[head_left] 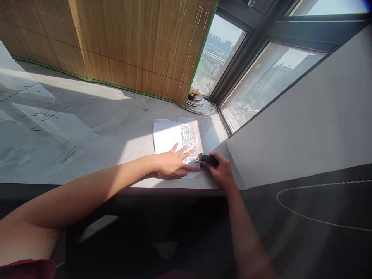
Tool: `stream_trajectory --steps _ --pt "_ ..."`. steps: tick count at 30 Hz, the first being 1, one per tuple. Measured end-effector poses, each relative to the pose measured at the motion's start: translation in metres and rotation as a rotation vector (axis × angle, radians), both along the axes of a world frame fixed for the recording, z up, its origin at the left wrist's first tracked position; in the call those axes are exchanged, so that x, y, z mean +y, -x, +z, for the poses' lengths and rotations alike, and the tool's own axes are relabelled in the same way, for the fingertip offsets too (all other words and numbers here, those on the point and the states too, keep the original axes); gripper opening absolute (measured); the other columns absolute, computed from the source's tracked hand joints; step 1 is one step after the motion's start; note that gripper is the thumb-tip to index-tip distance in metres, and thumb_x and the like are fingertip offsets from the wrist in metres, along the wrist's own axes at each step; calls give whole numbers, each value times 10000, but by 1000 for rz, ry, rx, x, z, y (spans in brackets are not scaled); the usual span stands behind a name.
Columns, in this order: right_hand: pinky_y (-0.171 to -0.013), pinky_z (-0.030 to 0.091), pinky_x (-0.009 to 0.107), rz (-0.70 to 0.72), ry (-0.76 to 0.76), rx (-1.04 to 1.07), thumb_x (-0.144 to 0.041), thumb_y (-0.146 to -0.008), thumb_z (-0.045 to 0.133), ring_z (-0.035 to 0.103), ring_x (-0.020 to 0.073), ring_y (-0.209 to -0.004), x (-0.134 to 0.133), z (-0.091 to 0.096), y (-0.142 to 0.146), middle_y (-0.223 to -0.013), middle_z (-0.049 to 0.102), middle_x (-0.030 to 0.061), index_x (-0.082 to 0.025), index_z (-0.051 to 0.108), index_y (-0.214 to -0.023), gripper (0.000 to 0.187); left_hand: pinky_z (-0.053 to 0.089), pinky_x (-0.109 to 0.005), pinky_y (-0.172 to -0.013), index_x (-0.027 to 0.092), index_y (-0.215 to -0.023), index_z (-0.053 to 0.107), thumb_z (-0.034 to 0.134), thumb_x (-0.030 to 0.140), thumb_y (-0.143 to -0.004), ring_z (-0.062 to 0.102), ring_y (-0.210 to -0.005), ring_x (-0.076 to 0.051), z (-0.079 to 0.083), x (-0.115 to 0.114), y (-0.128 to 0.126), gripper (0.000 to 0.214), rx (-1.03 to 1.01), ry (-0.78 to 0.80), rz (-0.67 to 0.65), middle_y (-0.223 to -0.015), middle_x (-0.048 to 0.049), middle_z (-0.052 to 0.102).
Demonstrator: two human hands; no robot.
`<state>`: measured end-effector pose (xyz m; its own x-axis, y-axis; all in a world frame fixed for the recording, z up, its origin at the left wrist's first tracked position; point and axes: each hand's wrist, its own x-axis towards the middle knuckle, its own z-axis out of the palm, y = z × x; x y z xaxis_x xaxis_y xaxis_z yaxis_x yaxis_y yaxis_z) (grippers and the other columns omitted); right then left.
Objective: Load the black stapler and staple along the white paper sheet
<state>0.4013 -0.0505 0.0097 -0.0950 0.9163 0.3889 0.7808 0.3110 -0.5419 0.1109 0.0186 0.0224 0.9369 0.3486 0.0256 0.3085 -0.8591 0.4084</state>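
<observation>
White sheets of paper [167, 135] lie on the sill, with many small dark marks, perhaps staples, crowded along their right part. Across the lower part of the paper my left hand [174, 162] rests flat, fingers spread. My right hand [222, 170] grips a black stapler [208, 159] at the paper's right edge. The stapler's front end meets the sheet close to my left fingertips; whether its jaws are pressed together I cannot tell.
A bamboo blind [130, 46] with green edging hangs behind the grey marble-patterned sill [110, 116]. Stacked round plates or discs [200, 104] stand in the window corner. Loose staples [43, 115] are scattered on the left. A white wall [296, 112] rises at the right, beside a hanging cord [302, 214].
</observation>
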Motion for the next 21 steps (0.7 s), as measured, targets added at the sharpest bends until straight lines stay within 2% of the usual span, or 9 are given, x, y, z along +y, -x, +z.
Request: stream_trajectory --steps 4,6,7,9,11,13,16,19,21 --pt "-847 548 457 -416 -205 135 -599 -908 750 682 323 -916 -1 -7 -14 -965 761 102 -229 702 -980 380 270 -682 -1340 467 -1548 685 547 559 -1081 402 -1663 -423 2 4 0 495 -127 54 -13 -1748 -52 531" --pt "-794 537 431 -518 -240 234 -598 -893 768 671 313 -872 5 -1 1 -932 755 102 -222 701 -984 393 415 -600 -1271 344 -1332 811 482 570 -1107 621 -1465 -384 3 10 2 459 -385 90 126 -1532 -109 712" --pt "-771 531 413 -498 -216 272 -579 -893 774 671 305 -860 11 4 13 -926 753 96 -220 706 -1001 381 489 -553 -1201 285 -1186 831 435 571 -1122 709 -1306 -355 3 14 4 492 -558 106 265 -1353 -132 784" --pt "-736 526 381 -353 -122 316 -519 -888 781 675 285 -838 29 14 45 -911 749 77 -223 712 -1020 331 586 -467 -1019 236 -951 768 389 595 -1131 752 -992 -292 1 27 10 552 -905 159 605 -1006 -128 789" --pt "-735 535 369 -166 -34 332 -429 -864 777 670 259 -799 54 22 79 -872 737 49 -235 684 -969 239 610 -396 -878 233 -872 697 466 647 -1099 726 -854 -250 -2 45 18 525 -1146 292 853 -882 -99 741" --pt "-814 559 386 -2 -7 305 -354 -830 792 674 254 -846 81 23 107 -898 734 37 -245 646 -919 202 612 -353 -838 229 -867 670 532 621 -1073 728 -841 -224 -6 65 26 464 -1301 486 1012 -873 -82 738" --pt "-901 570 440 138 41 235 -280 -774 827 677 274 -910 111 16 126 -920 733 41 -255 602 -848 238 613 -374 -962 198 -843 688 591 447 -1049 765 -932 -224 -12 85 36 338 -1317 704 1127 -925 -106 776" --pt "-984 567 489 248 71 264 -332 -782 824 696 297 -1000 124 5 121 -1014 763 67 -256 641 -911 236 590 -406 -1072 179 -846 732 539 315 -1061 781 -1003 -232 -16 92 39 319 -1276 757 1177 -997 -137 805" --pt "-983 574 474 293 108 390 -440 -845 726 705 295 -1074 128 1 109 -1133 778 92 -251 684 -1039 273 584 -394 -1088 175 -854 748 480 272 -1086 783 -1006 -225 -17 91 39 368 -1252 752 1193 -1037 -148 814"
